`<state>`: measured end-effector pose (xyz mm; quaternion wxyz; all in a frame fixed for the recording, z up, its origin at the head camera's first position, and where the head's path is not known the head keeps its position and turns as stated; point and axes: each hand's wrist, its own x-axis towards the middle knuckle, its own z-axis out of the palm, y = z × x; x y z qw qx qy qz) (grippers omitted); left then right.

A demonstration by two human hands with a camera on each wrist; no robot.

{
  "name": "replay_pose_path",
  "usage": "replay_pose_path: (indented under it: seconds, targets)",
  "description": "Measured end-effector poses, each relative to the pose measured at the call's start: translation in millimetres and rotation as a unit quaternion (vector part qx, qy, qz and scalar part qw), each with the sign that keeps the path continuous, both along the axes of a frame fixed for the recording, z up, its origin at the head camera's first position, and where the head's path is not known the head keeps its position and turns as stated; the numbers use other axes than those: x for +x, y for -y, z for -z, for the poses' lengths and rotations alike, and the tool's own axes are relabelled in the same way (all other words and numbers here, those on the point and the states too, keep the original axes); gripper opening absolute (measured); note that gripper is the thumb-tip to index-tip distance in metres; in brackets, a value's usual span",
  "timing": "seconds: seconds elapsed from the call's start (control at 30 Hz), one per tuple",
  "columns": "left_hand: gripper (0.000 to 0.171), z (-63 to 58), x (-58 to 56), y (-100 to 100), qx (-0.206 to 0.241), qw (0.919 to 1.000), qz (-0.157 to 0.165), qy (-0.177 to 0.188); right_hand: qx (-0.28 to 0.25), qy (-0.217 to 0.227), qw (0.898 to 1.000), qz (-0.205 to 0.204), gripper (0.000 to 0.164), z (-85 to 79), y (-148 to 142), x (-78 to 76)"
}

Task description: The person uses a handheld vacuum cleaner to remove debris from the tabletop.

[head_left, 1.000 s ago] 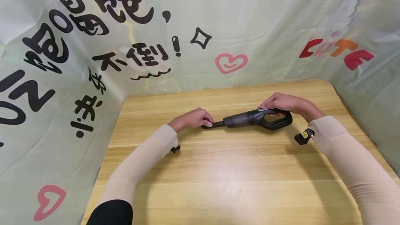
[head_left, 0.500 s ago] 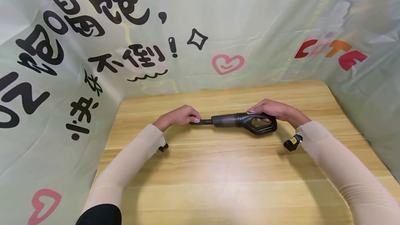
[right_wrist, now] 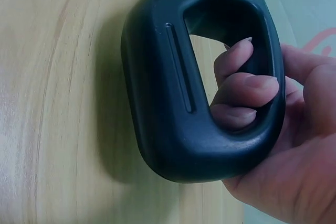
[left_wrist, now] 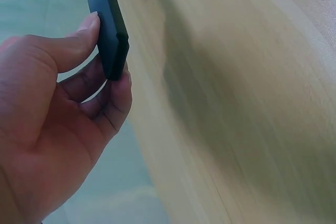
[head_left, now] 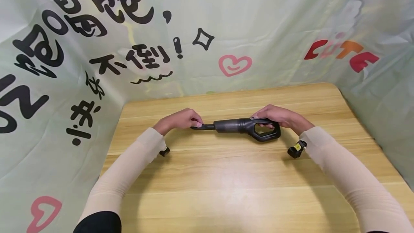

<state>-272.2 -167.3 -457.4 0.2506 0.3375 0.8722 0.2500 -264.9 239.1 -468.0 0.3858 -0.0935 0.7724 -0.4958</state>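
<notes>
A black handheld vacuum cleaner (head_left: 231, 126) lies sideways over the far part of the wooden table, its nozzle pointing left. At its left end my left hand (head_left: 183, 118) pinches the slim crevice nozzle (left_wrist: 108, 30) between thumb and fingers. My right hand (head_left: 274, 114) grips the loop handle (right_wrist: 163, 87) on the right, and several fingertips (right_wrist: 247, 88) curl through the opening. Between the two hands shows the smoky dust cup (head_left: 226, 126). The right palm is partly hidden behind the handle in the right wrist view.
The light wooden table (head_left: 226, 182) has its far edge against a pale fabric backdrop (head_left: 275, 28) with printed lettering and hearts. Fabric also hangs at the left and right sides. A small black wrist camera (head_left: 297, 149) hangs below the right cuff.
Both hands and the vacuum cleaner have shifted left in the head view, which has itself turned slightly. Both grips stay the same.
</notes>
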Motion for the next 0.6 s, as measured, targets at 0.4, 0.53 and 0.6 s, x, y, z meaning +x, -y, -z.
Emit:
replay_pose_path:
  seconds: [0.4,0.53,0.6]
  targets:
    - [0.018,1.6,-4.3,1.2,-0.004,1.0,-0.003,-0.001,-0.007,0.021,1.0,0.001,0.043,-0.9,1.3,-5.3]
    - [0.019,1.3,-6.0,1.4,-0.007,1.0,-0.006,-0.003,-0.007,0.022,1.0,-0.004,0.043,-0.5,0.8,-7.0]
    - [0.02,0.5,-6.9,1.6,-0.009,0.9999,-0.008,-0.004,-0.005,0.017,1.0,-0.009,0.043,-1.0,0.3,-7.8]
